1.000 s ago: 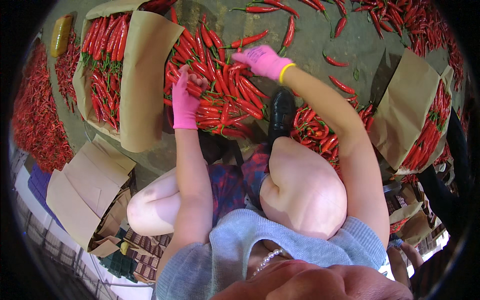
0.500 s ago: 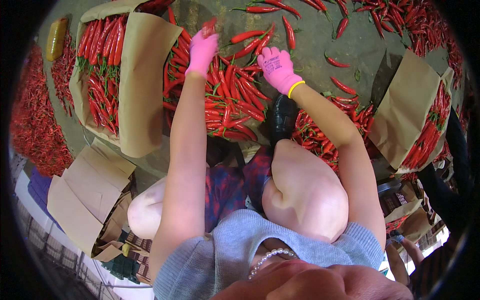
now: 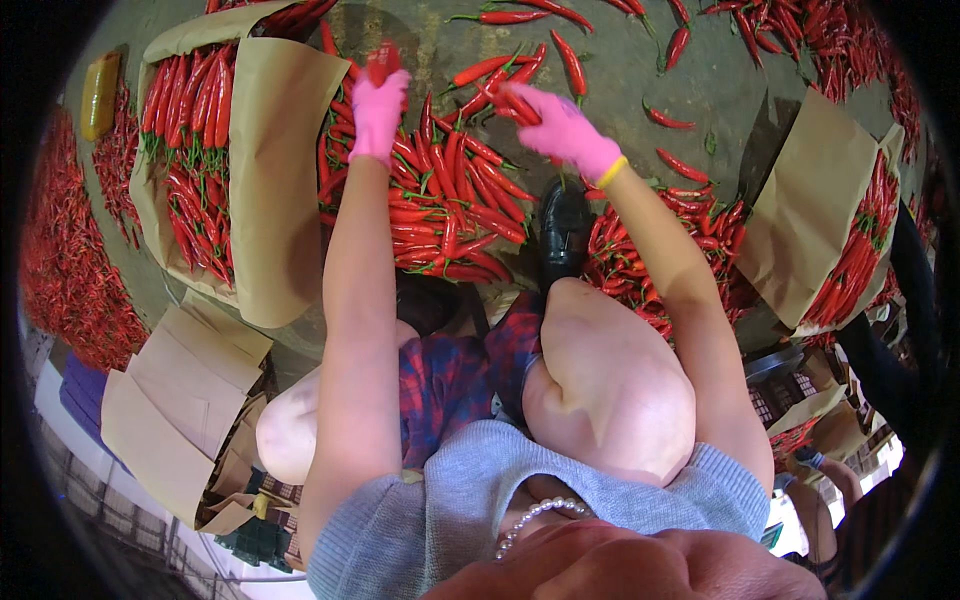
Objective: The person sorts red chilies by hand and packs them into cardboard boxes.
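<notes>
L head cam, fisheye, downward view w/ lap [image 3: 445,385] close, chillies [image 3: 455,180] farther off.

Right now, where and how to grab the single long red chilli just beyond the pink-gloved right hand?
Probably mid-body, pinched across its width from the right: the long red chilli points tip-away, stem end nearest, and other red chillies lie close on its left.

A yellow roll [image 3: 100,96] is located on the grey floor [image 3: 625,75], at the upper left of the frame. A small green leaf [image 3: 710,143] is positioned right of upper centre. Flat brown paper sheets [image 3: 185,375] are stacked at the lower left; a purple item [image 3: 84,392], kind indistinct, is partly covered beside them. Another person's arm [image 3: 846,484] is shown at the lower right.
</notes>
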The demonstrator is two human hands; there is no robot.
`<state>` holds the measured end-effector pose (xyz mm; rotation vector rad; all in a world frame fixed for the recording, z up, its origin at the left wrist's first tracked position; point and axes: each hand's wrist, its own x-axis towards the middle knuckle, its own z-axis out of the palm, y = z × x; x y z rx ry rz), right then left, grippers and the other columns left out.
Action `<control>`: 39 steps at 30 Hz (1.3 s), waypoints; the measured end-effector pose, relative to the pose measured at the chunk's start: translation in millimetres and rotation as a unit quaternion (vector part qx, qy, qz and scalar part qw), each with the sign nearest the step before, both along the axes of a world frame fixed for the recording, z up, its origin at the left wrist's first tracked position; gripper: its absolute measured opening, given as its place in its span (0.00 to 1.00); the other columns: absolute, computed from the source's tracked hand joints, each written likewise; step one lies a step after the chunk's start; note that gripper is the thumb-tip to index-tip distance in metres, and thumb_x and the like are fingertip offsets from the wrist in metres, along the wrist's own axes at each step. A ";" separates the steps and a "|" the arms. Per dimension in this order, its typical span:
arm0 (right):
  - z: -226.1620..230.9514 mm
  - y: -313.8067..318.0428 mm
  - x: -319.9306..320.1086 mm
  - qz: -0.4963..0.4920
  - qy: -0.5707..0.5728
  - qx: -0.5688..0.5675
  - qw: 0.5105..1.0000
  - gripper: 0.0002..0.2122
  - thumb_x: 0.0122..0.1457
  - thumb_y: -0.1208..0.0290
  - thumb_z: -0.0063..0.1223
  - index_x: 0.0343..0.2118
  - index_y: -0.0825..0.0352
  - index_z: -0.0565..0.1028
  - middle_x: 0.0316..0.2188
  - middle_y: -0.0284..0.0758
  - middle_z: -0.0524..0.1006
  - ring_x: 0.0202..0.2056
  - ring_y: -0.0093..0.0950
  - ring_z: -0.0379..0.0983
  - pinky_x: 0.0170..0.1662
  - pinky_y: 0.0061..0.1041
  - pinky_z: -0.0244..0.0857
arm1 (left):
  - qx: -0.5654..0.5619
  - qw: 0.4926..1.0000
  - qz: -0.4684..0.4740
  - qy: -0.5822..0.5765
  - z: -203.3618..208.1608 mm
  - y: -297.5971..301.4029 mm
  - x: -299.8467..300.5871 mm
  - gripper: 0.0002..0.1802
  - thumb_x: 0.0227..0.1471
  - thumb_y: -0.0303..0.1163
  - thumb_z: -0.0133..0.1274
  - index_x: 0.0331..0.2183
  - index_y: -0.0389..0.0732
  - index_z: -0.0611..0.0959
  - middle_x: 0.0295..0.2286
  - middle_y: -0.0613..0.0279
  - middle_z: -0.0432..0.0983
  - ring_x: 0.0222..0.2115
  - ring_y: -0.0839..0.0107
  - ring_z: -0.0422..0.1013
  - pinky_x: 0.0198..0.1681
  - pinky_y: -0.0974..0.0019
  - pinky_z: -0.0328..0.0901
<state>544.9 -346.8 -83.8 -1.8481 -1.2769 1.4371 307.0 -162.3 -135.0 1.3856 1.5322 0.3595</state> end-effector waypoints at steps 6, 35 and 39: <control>-19.1 17.8 18.8 0.134 -0.190 -0.039 0.972 0.24 0.51 0.72 0.52 0.54 0.57 0.73 0.46 0.41 0.79 0.50 0.40 0.75 0.53 0.37 0.67 | -0.107 0.919 0.171 -0.338 61.2 23.4 -27.8 0.15 0.54 0.31 0.60 0.42 0.37 0.77 0.28 0.64 0.76 0.25 0.73 0.74 0.28 0.71 0.69; -4.2 40.5 -32.3 0.256 -0.444 0.075 0.855 0.09 0.58 0.70 0.51 0.42 0.58 0.77 0.39 0.34 0.78 0.43 0.34 0.77 0.43 0.39 0.67 | -0.111 0.977 -0.011 -0.182 83.5 88.6 -16.3 0.23 0.55 0.27 0.57 0.51 0.33 0.72 0.41 0.52 0.78 0.40 0.62 0.79 0.44 0.62 0.73; -39.4 18.9 -30.1 0.247 -0.477 0.225 0.813 0.11 0.57 0.69 0.51 0.43 0.58 0.74 0.38 0.34 0.75 0.41 0.34 0.74 0.44 0.40 0.67 | 0.218 0.863 -0.438 0.128 63.0 81.7 -27.2 0.29 0.50 0.25 0.58 0.55 0.42 0.72 0.48 0.55 0.74 0.49 0.60 0.74 0.50 0.58 0.70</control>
